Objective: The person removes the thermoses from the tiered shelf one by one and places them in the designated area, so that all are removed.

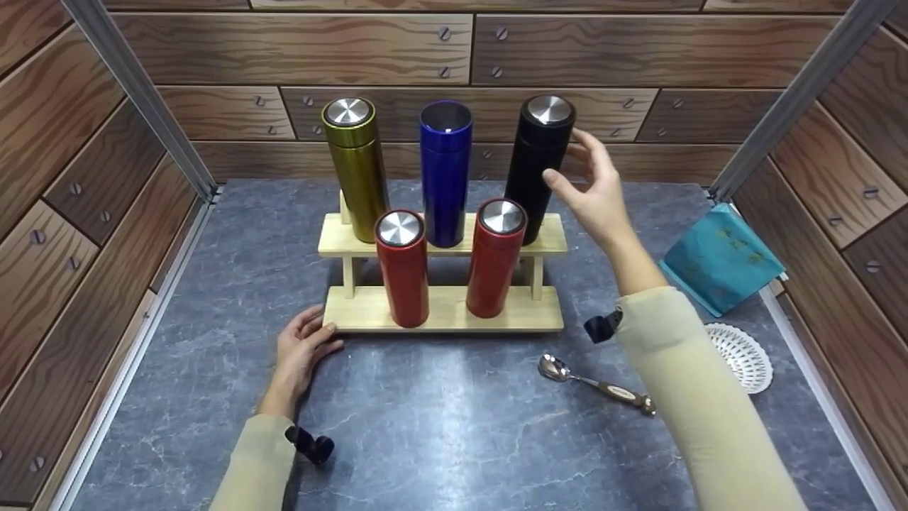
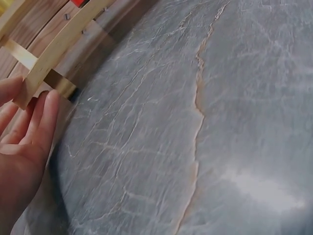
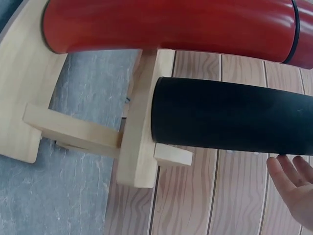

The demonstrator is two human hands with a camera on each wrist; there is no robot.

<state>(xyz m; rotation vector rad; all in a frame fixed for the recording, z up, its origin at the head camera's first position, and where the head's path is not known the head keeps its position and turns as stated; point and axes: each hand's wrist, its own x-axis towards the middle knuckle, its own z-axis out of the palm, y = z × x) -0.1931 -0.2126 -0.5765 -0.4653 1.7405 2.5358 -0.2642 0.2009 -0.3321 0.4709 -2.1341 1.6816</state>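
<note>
A two-tier wooden rack point(image 1: 448, 306) stands on the table. Its upper tier carries a gold thermos point(image 1: 358, 177), a blue thermos point(image 1: 445, 184) and a black thermos point(image 1: 530, 163), all upright. On the lower tier are a left red thermos point(image 1: 404, 284) and a right red thermos point(image 1: 491, 273). My left hand point(image 1: 296, 358) pinches the lower board's left end, thumb on one face and fingers on the other, as the left wrist view shows. Beside the upper right side of the black thermos is my right hand point(image 1: 599, 195), fingers spread; its fingertips point(image 3: 281, 159) reach the thermos's side without wrapping round it.
A metal spoon point(image 1: 596, 385) with a patterned handle lies right of centre. Farther right are a white woven basket point(image 1: 745, 358), partly behind the right sleeve, and a teal packet point(image 1: 727, 259). Wood-patterned walls point(image 1: 298, 50) enclose the table on three sides.
</note>
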